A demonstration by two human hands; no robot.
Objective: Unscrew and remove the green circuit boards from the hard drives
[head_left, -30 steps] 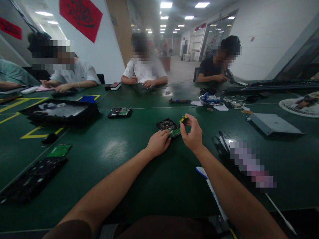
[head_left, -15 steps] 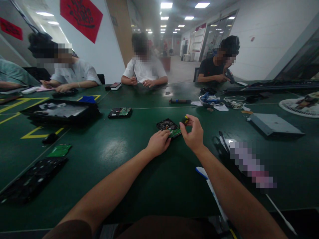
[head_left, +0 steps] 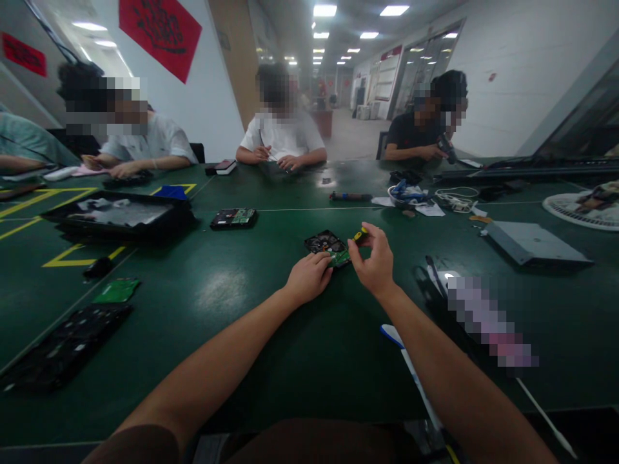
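Observation:
In the head view a small black device with a fan-like face point(head_left: 325, 241) and a green circuit board point(head_left: 340, 258) lies on the dark green table. My left hand point(head_left: 308, 278) is closed on its near edge, fingertips on the board, holding it against the table. Just right of it, my right hand point(head_left: 376, 263) pinches a short black-and-yellow screwdriver point(head_left: 358, 236) between thumb and fingers. The screwdriver's tip is too small to make out, so I cannot tell whether it touches the board.
A black unit with a green board point(head_left: 234, 218) lies beyond to the left. At far left are a black tray point(head_left: 116, 216), a loose green board point(head_left: 117, 290) and a black casing point(head_left: 68, 345). A grey metal box point(head_left: 536, 243) stands right. Several people sit across the table.
The screwdriver has turned slightly in my right fingers, showing more of its yellow side. My left hand and the device stay in place.

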